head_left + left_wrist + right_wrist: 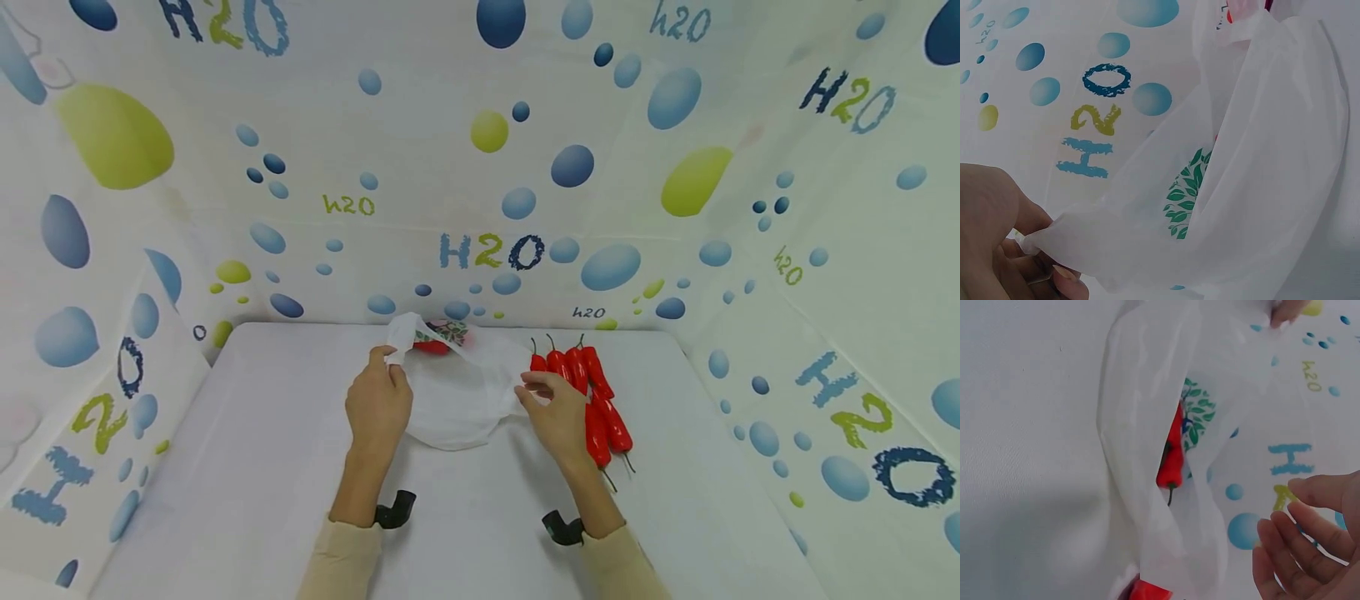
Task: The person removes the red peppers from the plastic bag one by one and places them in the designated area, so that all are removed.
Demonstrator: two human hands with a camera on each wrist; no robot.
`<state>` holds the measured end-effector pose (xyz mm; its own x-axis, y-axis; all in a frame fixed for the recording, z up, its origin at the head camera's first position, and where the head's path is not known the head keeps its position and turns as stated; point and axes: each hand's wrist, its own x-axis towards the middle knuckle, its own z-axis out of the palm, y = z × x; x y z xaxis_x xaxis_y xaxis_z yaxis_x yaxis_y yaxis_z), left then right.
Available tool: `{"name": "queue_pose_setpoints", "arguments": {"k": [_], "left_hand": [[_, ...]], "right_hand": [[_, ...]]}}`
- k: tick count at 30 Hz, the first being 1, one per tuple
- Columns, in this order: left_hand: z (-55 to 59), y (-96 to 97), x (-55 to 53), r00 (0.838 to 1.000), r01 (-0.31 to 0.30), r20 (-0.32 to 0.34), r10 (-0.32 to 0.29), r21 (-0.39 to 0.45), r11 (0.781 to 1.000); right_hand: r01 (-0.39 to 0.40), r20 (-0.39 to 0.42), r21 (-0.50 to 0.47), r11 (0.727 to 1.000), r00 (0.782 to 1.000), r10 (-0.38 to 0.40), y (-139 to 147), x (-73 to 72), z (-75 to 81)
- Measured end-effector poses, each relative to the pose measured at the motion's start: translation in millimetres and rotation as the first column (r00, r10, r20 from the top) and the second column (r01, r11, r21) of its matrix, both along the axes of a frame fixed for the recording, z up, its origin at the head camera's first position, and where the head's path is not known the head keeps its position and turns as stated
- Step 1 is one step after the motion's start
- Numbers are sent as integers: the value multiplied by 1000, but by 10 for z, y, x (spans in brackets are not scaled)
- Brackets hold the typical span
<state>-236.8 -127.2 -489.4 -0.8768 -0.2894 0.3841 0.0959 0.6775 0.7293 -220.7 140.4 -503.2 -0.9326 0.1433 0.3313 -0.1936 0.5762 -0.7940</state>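
Note:
A white plastic bag (457,408) lies with its mouth spread toward me. Its left handle is pinched by my left hand (380,404), whose thumb and fingers gather the plastic in the left wrist view. Inside the mouth shows a red chili pepper (1172,462) with a dark stem, beside a printed green leaf pattern (1185,194). At the bag's right edge is my right hand (557,414); in the right wrist view its fingers are loosely bent, with nothing between them. Several red chili peppers (615,425) lie just right of that hand, which partly covers some.
Everything lies on a white table (247,467). Behind and at both sides hangs a white curtain (420,150) printed with blue and green drops and H2O lettering. A black camera mount (397,510) sits on each wrist.

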Motion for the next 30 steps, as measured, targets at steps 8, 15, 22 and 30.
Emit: {"name": "queue_pose_setpoints", "arguments": {"k": [8, 15, 22, 30], "left_hand": [[-20, -5, 26, 1000, -11, -21, 10, -14, 1000], [-8, -10, 31, 999, -8, -31, 8, -8, 1000], [-16, -12, 5, 1000, -10, -25, 10, -10, 1000], [11, -15, 5, 1000, -12, -18, 12, -7, 1000]], "right_hand": [[-62, 26, 59, 996, 998, 61, -181, -129, -90], [-128, 22, 117, 985, 992, 126, -303, -262, -92], [-170, 53, 150, 974, 985, 164, -381, -380, -30], [-221, 109, 195, 956, 973, 203, -494, -548, -31]]}}
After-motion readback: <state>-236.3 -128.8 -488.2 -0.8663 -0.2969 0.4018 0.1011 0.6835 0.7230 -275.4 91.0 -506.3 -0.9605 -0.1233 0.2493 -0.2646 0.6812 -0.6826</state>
